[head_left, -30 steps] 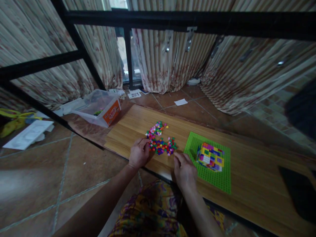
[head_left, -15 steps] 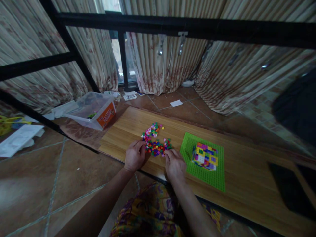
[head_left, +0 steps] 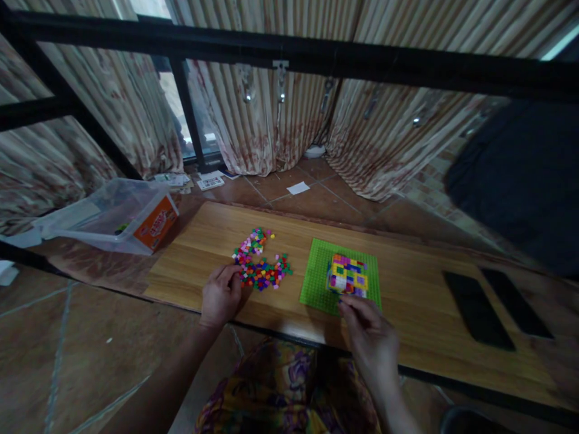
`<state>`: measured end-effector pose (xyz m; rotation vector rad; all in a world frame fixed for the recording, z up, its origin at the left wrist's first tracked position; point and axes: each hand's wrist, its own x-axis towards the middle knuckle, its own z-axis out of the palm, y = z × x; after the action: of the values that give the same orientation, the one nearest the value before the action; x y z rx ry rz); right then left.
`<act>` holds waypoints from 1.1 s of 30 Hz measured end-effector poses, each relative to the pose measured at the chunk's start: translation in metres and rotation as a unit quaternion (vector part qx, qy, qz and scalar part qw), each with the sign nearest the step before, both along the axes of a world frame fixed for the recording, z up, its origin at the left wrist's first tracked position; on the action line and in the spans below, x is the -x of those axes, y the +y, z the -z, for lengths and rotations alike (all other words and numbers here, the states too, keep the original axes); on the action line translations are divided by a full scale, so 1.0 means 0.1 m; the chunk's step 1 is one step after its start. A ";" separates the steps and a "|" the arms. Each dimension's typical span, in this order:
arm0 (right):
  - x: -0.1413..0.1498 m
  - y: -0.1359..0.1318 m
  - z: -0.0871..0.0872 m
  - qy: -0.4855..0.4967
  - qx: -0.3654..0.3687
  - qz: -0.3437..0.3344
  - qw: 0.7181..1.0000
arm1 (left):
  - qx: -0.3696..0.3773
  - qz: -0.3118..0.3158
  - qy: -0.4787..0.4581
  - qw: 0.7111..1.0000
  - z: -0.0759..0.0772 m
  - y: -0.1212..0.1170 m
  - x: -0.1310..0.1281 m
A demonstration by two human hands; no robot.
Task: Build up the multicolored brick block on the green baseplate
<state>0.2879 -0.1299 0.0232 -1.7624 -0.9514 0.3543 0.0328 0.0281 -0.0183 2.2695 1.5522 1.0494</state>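
Note:
A loose pile of small colourful building bricks (head_left: 262, 272) lies on the wooden board. My left hand (head_left: 221, 293) rests at the pile's left edge, its fingers closed at the bricks; what they hold, if anything, is hidden. To the right lies a green baseplate (head_left: 313, 280), carrying a blocky multicoloured brick build (head_left: 348, 276). My right hand (head_left: 368, 322) is over the baseplate's near edge, just in front of the build. Its thumb and forefinger pinch a small dark brick (head_left: 340, 298).
A clear plastic box (head_left: 113, 220) with an orange label stands left of the wooden board (head_left: 181, 265). Two dark flat slabs (head_left: 479, 310) lie at the board's right. A black metal bar (head_left: 289, 51) crosses above, before curtains. Papers (head_left: 210, 182) lie on the floor behind.
My right hand reached the right side of the pile, then moved right to the front of the brick build. The left hand stays at the pile. The view has turned right.

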 end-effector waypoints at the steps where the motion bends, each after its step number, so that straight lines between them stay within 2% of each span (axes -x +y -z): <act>1: -0.10 -0.04 0.01 0.010 0.011 0.023 1.000 | -0.001 0.000 0.003 1.000 0.00 0.00 0.00; 4: -0.33 -0.06 0.03 0.021 0.024 0.063 0.998 | -0.003 -0.002 0.010 1.000 -0.02 0.00 0.00; 7: -0.44 0.02 -0.01 -0.010 0.034 0.065 0.997 | -0.002 -0.002 0.010 1.000 -0.02 0.00 0.00; 15: -0.40 0.22 -0.11 -0.130 0.120 0.091 0.980 | -0.004 0.003 0.017 1.000 0.01 0.03 0.01; 33: -0.42 0.21 -0.06 -0.139 0.124 0.095 0.978 | -0.012 0.002 0.006 1.000 0.00 0.01 0.00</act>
<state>0.3297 -0.1092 0.0295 -2.1548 -0.9535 0.1079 0.0325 0.0288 -0.0185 2.2962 1.5481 1.0615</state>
